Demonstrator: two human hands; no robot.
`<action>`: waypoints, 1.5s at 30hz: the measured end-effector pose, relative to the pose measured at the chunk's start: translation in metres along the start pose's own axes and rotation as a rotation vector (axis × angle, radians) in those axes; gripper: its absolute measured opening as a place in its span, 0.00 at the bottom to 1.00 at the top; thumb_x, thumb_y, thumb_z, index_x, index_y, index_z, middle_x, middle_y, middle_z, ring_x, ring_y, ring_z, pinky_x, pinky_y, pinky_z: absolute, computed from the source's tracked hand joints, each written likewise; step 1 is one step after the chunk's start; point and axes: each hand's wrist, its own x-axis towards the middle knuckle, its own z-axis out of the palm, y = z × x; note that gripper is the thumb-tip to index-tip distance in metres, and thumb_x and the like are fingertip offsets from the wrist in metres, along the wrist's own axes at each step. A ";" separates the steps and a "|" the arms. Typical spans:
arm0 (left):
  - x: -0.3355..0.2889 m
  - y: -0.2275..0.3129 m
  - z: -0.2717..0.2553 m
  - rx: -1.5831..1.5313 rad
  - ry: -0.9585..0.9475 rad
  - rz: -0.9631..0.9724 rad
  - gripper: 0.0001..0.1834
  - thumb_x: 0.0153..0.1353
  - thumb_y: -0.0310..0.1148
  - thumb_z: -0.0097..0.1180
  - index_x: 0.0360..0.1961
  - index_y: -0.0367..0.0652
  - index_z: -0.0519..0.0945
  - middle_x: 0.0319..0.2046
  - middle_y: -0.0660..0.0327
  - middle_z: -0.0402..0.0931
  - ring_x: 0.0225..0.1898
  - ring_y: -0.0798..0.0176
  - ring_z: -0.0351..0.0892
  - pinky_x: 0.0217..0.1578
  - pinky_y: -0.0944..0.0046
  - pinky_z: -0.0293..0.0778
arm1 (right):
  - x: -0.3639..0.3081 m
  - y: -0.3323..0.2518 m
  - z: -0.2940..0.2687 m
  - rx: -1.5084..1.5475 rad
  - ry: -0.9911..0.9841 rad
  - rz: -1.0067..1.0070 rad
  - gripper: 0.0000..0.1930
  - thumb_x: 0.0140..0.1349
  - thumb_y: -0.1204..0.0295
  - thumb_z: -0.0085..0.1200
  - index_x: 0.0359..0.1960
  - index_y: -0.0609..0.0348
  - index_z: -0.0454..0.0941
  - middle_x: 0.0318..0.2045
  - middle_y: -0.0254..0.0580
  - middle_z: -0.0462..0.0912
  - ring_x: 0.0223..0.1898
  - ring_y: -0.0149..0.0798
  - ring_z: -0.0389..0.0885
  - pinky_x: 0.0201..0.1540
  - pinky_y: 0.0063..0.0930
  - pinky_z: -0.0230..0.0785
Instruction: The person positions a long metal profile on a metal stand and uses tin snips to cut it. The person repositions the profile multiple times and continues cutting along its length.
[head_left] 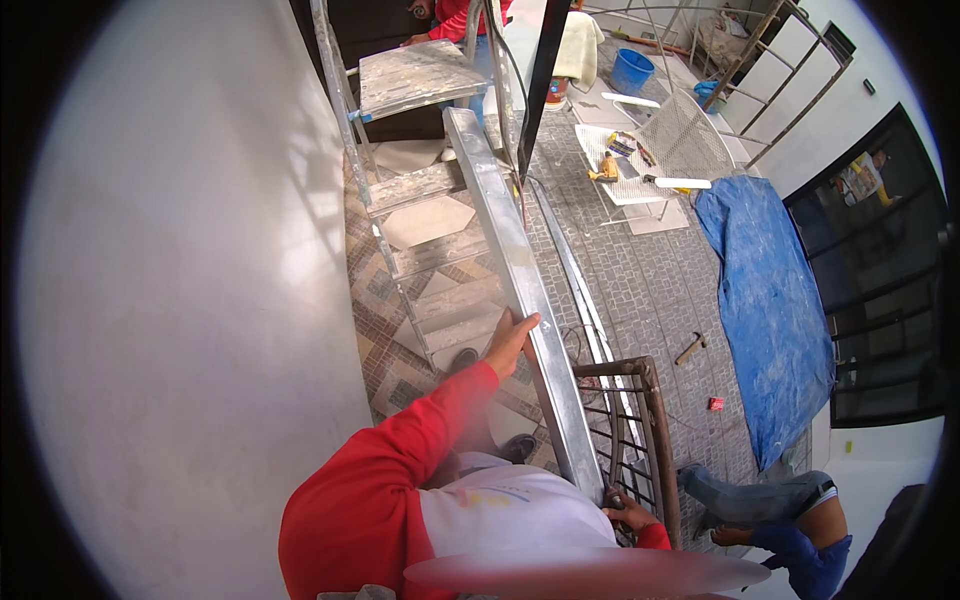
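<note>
A long silvery metal beam slants from beside the stepladder's top platform down to my right side. My left hand is closed around it near its middle, the thumb lying over the upper face. Close to the beam's near end, my right hand has its fingers curled at a small dark object, partly hidden, that I cannot make out. Beyond the beam and to its left stands the paint-spattered stepladder. A brown metal railing is just right of the beam's near end.
A white wall rises at left. On the paved floor lie a hammer, a red box, thin metal strips and a blue tarp. A mesh bench holds tools. One person bends at lower right; another is beyond the ladder.
</note>
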 end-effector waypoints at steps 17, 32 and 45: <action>0.004 -0.006 0.003 0.001 0.017 -0.010 0.25 0.63 0.36 0.62 0.56 0.38 0.68 0.47 0.57 0.74 0.47 0.63 0.75 0.47 0.62 0.72 | 0.008 0.007 -0.010 -0.063 0.030 -0.045 0.58 0.50 0.58 0.74 0.76 0.60 0.45 0.53 0.47 0.73 0.48 0.38 0.69 0.48 0.30 0.60; 0.007 -0.013 0.002 -0.010 0.001 -0.025 0.31 0.62 0.37 0.64 0.61 0.38 0.66 0.53 0.57 0.73 0.56 0.61 0.73 0.57 0.59 0.69 | 0.001 -0.002 -0.009 -0.017 -0.017 -0.017 0.58 0.49 0.50 0.72 0.76 0.61 0.47 0.73 0.58 0.56 0.75 0.49 0.50 0.74 0.36 0.41; -0.002 0.000 0.010 -0.029 0.026 -0.004 0.35 0.62 0.46 0.65 0.60 0.34 0.65 0.52 0.51 0.74 0.55 0.59 0.74 0.53 0.58 0.70 | 0.018 0.019 -0.025 0.061 -0.036 -0.002 0.56 0.51 0.51 0.71 0.75 0.60 0.49 0.73 0.59 0.56 0.74 0.50 0.53 0.73 0.37 0.46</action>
